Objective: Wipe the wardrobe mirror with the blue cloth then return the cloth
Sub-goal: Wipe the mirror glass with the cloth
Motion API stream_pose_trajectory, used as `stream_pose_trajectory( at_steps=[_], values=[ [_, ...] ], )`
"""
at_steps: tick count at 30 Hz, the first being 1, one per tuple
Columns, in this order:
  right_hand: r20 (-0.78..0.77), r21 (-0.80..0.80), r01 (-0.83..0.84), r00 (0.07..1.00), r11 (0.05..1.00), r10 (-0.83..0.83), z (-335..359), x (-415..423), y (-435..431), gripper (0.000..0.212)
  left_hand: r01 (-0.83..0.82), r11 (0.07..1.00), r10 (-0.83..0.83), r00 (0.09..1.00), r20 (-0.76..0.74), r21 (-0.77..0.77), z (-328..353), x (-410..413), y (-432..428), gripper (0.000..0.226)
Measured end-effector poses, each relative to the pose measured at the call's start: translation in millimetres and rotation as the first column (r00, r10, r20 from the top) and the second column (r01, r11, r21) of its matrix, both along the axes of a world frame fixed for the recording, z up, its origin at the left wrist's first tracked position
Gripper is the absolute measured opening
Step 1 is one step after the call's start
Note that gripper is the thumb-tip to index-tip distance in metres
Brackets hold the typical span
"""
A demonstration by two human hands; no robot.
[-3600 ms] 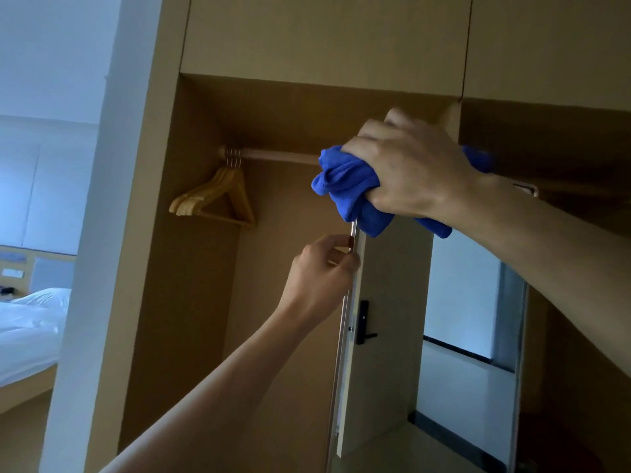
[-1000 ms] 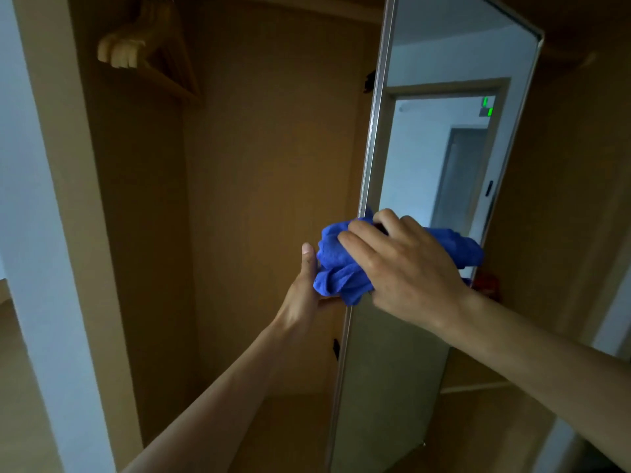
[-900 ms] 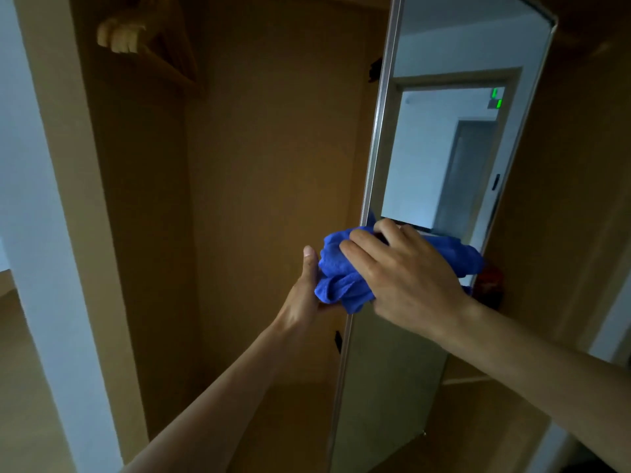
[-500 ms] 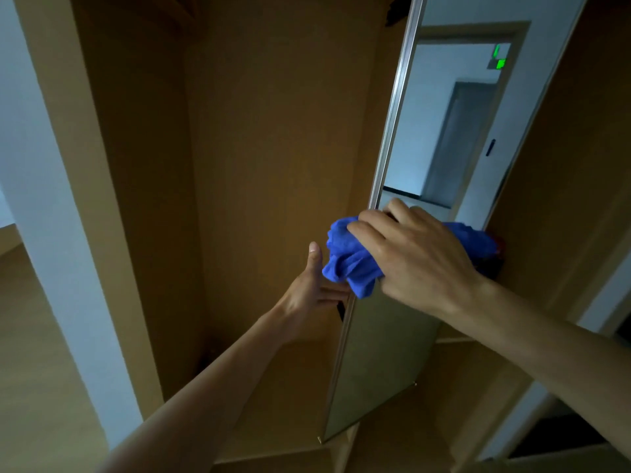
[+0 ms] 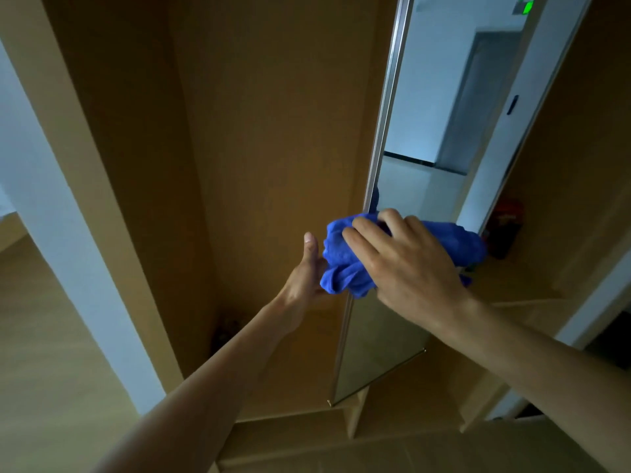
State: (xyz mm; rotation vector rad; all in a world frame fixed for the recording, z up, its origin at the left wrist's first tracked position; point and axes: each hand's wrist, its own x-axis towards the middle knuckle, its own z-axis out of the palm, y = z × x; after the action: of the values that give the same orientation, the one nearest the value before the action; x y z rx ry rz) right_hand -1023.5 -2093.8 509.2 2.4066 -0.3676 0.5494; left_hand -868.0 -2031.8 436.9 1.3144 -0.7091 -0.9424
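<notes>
The tall wardrobe mirror (image 5: 423,131) stands edge-on to me in a thin metal frame, swung out from the wooden wardrobe. My right hand (image 5: 406,264) grips the bunched blue cloth (image 5: 341,264) and presses it against the glass in the mirror's lower half, near its left edge. My left hand (image 5: 304,278) is at that same edge just left of the cloth, thumb pointing up. Its fingers reach behind the frame and are hidden by the cloth.
The wardrobe's bare wooden back panel (image 5: 273,131) fills the middle. A small dark object (image 5: 227,331) lies in its bottom corner. A red object (image 5: 505,227) stands on a shelf right of the mirror. A white pillar (image 5: 68,250) rises at left.
Both hands and the cloth have travelled down the mirror from its top edge to its lower half. My view has tipped downward, so the hangers are out of sight.
</notes>
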Motion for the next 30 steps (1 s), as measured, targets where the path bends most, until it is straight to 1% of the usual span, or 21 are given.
stream_pose_trajectory(
  at_steps=[5,9,13,16,19,21,24,26,30],
  values=[
    [-0.093,0.059,0.021,0.996,0.998,-0.015,-37,1,3,0.048,0.001,0.996,0.005,0.997,-0.074,0.085,-25,4,-1,0.085],
    [-0.155,0.107,0.026,0.988,0.994,-0.009,-46,0,6,0.048,0.007,0.995,0.004,0.994,-0.108,0.098,-37,3,-1,0.084],
    [-0.132,0.128,0.016,0.991,0.992,0.001,-36,-2,8,0.05,0.017,0.997,-0.009,0.995,-0.101,0.08,-38,1,0,0.082],
    [-0.032,0.08,0.036,0.999,0.996,-0.033,-17,-2,9,0.05,0.026,0.998,-0.022,0.997,-0.071,0.056,-35,-3,3,0.07],
    [0.065,0.026,0.05,0.997,0.998,-0.051,-4,2,10,0.048,0.023,0.996,-0.018,0.999,-0.051,0.081,-35,-1,3,0.073],
    [0.088,0.0,0.053,0.995,0.999,-0.052,-6,2,9,0.048,0.026,0.996,-0.022,0.999,-0.049,0.081,-36,0,2,0.074],
    [0.06,-0.019,0.068,0.996,0.998,-0.067,-21,1,8,0.052,0.028,0.998,-0.024,0.997,-0.072,0.052,-39,-1,2,0.071],
    [0.033,0.0,0.07,0.997,0.998,-0.07,-35,1,8,0.052,0.038,0.999,-0.035,0.994,-0.099,0.032,-43,-1,3,0.069],
    [-0.044,0.055,0.086,0.996,0.995,-0.083,-68,1,10,0.049,0.027,0.996,-0.015,0.99,-0.139,0.08,-57,2,1,0.079]
  ],
)
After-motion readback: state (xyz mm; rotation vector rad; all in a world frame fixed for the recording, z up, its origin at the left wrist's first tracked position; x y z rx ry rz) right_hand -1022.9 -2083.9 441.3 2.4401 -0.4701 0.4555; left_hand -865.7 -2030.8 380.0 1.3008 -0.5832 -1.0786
